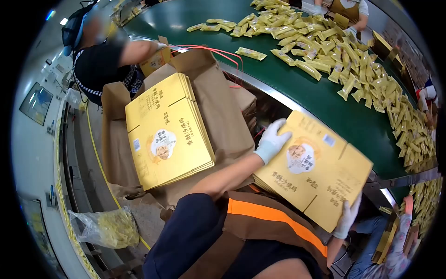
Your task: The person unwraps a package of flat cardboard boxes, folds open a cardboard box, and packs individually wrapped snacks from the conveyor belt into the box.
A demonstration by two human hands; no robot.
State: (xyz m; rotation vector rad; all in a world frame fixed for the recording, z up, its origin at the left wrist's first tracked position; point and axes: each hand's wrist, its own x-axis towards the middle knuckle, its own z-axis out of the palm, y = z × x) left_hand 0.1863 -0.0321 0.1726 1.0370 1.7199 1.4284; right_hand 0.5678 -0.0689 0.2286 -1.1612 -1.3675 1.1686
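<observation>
Both of my hands wear white gloves and hold a stack of flattened yellow cartons (302, 179) in front of my body, tilted, printed side up. My left hand (272, 141) grips its upper left edge, thumb on top and the other fingers partly hidden. My right hand (347, 216) clasps the lower right edge, with the fingers beneath out of sight. To the left, a second stack of flattened yellow cartons (179, 123) lies in an open brown cardboard box (227, 116), apart from my hands.
A green conveyor belt (260, 76) carries many yellow wrapped packets (320, 46). Co-workers stand at upper left (100, 60), across the belt (348, 11) and at lower right (390, 251). A clear bag (109, 228) of yellow material is at lower left. Pink straps (227, 53) lie by the belt.
</observation>
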